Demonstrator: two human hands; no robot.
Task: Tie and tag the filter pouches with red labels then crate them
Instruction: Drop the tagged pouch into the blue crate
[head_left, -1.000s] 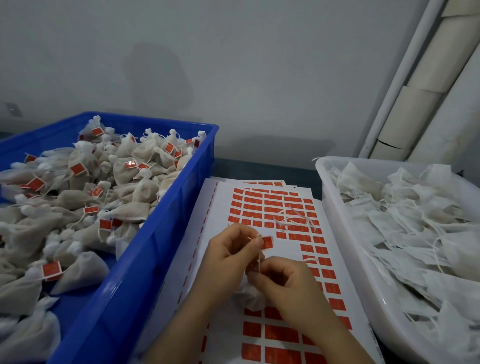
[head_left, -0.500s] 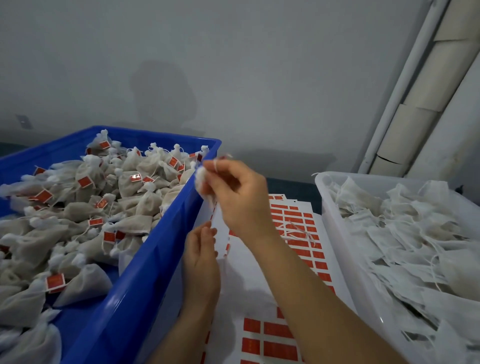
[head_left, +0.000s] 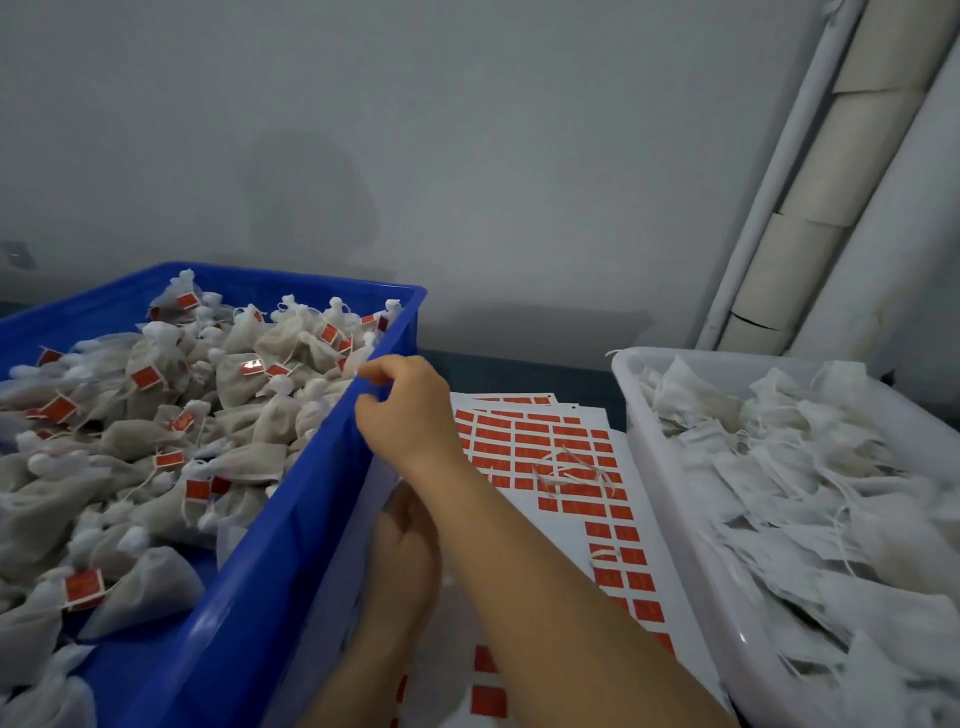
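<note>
My right hand (head_left: 410, 410) hovers at the right rim of the blue crate (head_left: 291, 499), fingers loosely curled with nothing visible in them. Several tied pouches with red labels (head_left: 249, 374) fill the crate. My left hand (head_left: 402, 561) rests flat on the sheet of red labels (head_left: 550, 467) beside the crate, partly hidden under my right forearm. Nothing shows in its fingers. A white tub (head_left: 670, 499) on the right holds several untied white filter pouches (head_left: 810, 483).
Loose white strings (head_left: 571, 470) lie on the label sheet between the two containers. More label sheets are stacked beneath it. A grey wall stands behind, and white and beige pipes (head_left: 831, 182) lean at the far right.
My right hand carried the tagged pouch from the label sheet up to the crate's rim, and the pouch is no longer in it. My left hand dropped onto the sheet.
</note>
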